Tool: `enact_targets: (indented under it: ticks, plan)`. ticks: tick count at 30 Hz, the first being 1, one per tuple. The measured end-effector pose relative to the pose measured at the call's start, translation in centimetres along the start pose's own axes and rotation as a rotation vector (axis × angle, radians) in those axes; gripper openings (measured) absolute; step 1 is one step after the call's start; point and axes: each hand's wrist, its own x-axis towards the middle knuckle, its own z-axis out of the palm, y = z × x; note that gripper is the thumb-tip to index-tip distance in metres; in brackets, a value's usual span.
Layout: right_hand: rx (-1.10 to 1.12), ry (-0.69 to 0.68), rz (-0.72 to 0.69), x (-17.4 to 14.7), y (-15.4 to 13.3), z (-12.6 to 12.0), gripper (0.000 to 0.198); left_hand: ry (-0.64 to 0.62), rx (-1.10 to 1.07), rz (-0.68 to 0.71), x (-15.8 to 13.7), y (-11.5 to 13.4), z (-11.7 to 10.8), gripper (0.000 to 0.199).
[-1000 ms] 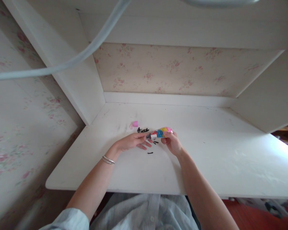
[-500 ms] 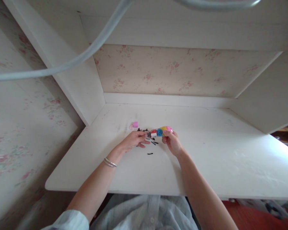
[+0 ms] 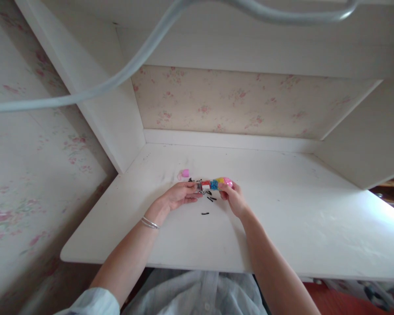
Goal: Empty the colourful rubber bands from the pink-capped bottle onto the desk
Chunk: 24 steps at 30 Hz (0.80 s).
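A slim clear container [image 3: 214, 184] lies sideways in the air just above the desk, with bands of red, blue, yellow and pink small pieces inside and a white label. My right hand [image 3: 234, 197] is closed around its pink end. At the other end, the thumb and forefinger of my left hand [image 3: 181, 194] pinch the clear tip, while the lower fingers stretch out beneath it. Small black hair clips [image 3: 211, 199] lie scattered under and behind the container, partly hidden by it and my left hand. One clip [image 3: 205, 213] rests apart, nearer to me.
A pink cap [image 3: 185, 173] with a loop lies behind my left hand on the white desk [image 3: 302, 227]. White side panels and an overhead shelf [image 3: 249, 48] box in the desk. A pale cable [image 3: 131, 70] crosses the upper view.
Both hands have shifted slightly left with the container, which is now a little more level. The whole view has tilted slightly. The cap and clips stay on the desk.
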Motion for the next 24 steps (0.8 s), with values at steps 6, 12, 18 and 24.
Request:
enact_targets:
  ticks: [6,12,18,24]
  plan:
    - [-0.100,0.018,-0.028,-0.5,-1.0,0.2,0.022,0.027,-0.027,0.015,0.1,0.0,0.1,0.025]
    - [-0.119,0.011,-0.051,-0.7,-1.1,0.2,0.033,0.131,-0.010,0.062,0.7,-0.2,-0.2,0.021]
    - [-0.086,-0.047,-0.024,-0.7,-1.2,0.0,0.044,0.194,-0.025,0.097,1.3,-0.4,-0.4,0.020]
    - [-0.074,-0.030,-0.008,-0.5,-0.9,-0.6,0.047,0.232,-0.040,0.122,1.6,-0.6,-0.5,0.017]
